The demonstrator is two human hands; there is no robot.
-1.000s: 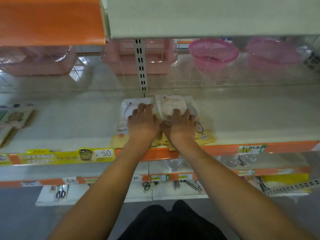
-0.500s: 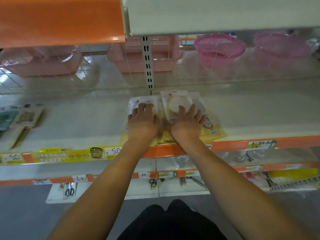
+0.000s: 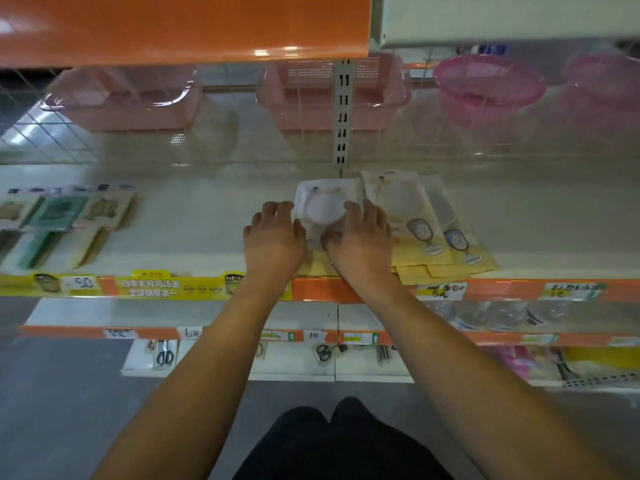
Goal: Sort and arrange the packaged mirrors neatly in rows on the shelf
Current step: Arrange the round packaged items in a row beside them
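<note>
A clear-topped pack with a round white mirror (image 3: pixel 323 206) lies flat on the cream shelf (image 3: pixel 207 233) between my hands. My left hand (image 3: pixel 273 237) sits at the pack's left edge, its fingers slightly bent, and my right hand (image 3: pixel 362 237) lies on its right edge, fingers spread. Right of them lie two overlapping yellow mirror packs (image 3: pixel 412 223), one a little further right (image 3: pixel 457 237). My hands hide the lower half of the middle pack.
Packaged hand mirrors in green and tan (image 3: pixel 59 216) lie at the shelf's left end. Pink baskets (image 3: pixel 485 88) show behind the wire back panel. The orange price rail (image 3: pixel 346 289) marks the front edge. Scissors (image 3: pixel 323 351) hang on a lower shelf.
My hands have spread apart and now sit at either side of the round mirror pack, with the yellow packs uncovered at the right. The camera has shifted left.
</note>
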